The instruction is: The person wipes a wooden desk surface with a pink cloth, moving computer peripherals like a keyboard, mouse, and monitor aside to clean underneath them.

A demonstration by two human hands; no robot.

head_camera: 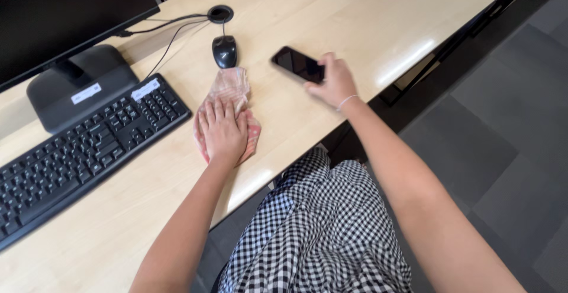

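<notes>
The left hand [222, 130] lay flat and open on the pink cloth [232, 101], just below the mouse [225, 51]. The right hand [333, 80], blurred, seemingly gripped the dark phone [297, 64] by one end above the bench [355, 21]; so partial a grip risked dropping it.

pale wood desk [331, 15], keyboard [77, 151], monitor base [77, 83], mouse [225, 51], pink cloth [232, 86]
</notes>
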